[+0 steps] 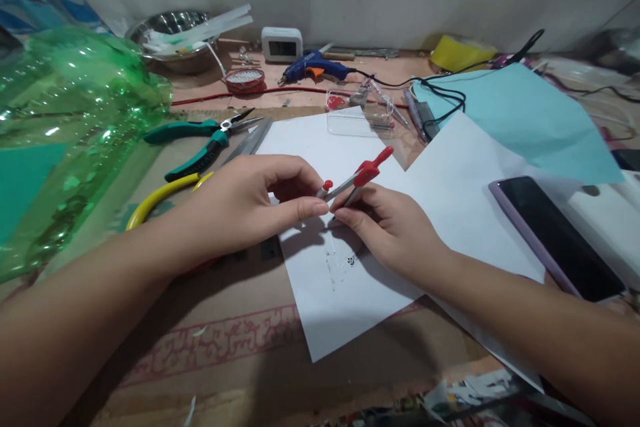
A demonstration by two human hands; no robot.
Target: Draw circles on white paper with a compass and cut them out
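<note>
A drawing compass [367,173] with a red head and grey legs is held tilted above a white sheet of paper [320,320]. My left hand [270,197] pinches one leg near a small red knob [327,185]. The fingers of my right hand [387,220] are closed around the other leg, their tips almost meeting those of my left hand. Below the hands the paper carries small dark marks [351,260]. Green-handled pliers [200,147] lie beyond my left wrist, and a yellow-handled tool [155,203] is partly hidden under my left forearm.
A phone [565,240] lies right of my right hand, near a light blue sheet [515,120]. Clear plastic cases [350,124] are ahead. Further back are a blue glue gun [315,69], a white clock [281,33] and a metal bowl [175,60]. Green plastic [85,93] fills the left.
</note>
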